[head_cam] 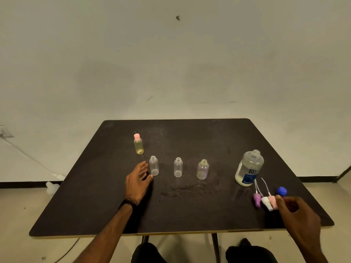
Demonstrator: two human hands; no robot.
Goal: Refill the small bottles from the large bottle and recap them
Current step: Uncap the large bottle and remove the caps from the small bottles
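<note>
Three small clear uncapped bottles stand in a row on the dark table (190, 215): the left bottle (154, 166), the middle bottle (178, 167), the right, purple-tinted bottle (202, 169). A yellowish small bottle (138, 144) with a pink cap stands behind them on the left. The large bottle (249, 168) stands open at the right. Its blue cap (281, 191) lies near three spray caps: purple (257, 199), white (266, 203), pink (273, 201). My left hand (137, 182) is open beside the left bottle, fingertips close to it. My right hand (296, 213) hovers by the caps, fingers curled, holding nothing.
A white cable and plug (58, 176) run along the floor at the left of the table. My knees (247, 251) show under the table's front edge. The wall stands close behind the table.
</note>
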